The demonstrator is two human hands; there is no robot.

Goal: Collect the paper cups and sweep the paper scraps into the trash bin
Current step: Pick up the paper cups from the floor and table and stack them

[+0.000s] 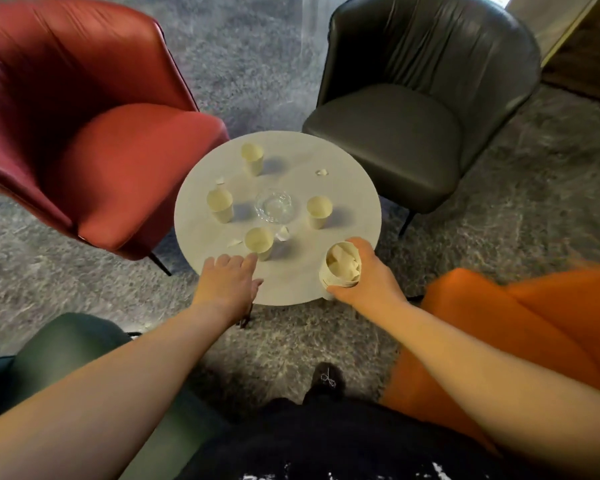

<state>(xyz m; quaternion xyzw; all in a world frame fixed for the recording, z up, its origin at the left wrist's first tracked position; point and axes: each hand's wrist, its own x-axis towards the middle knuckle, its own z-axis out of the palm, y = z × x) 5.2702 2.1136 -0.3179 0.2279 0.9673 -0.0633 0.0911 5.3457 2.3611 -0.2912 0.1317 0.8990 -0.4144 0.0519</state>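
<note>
Several cream paper cups stand on a round white table [347, 188]: one at the back [252, 159], one on the left [220, 205], one on the right [319, 212] and a near cup [260, 242]. My right hand [369, 275] grips a stack of cups [342, 266] with paper scraps inside, over the table's near right edge. My left hand [229, 277] reaches over the near edge with straight fingers, fingertips just short of the near cup. White paper scraps lie by the near cup [234, 242], beside the glass dish [283, 233], at the back right [321, 172] and by the left cup [220, 181].
A clear glass dish [275, 206] sits at the table's centre. A red armchair [94, 133] stands to the left, a dark grey one [413, 109] at the back right, an orange seat [534, 334] at the near right and a green one [66, 344] at the near left. Grey carpet surrounds them.
</note>
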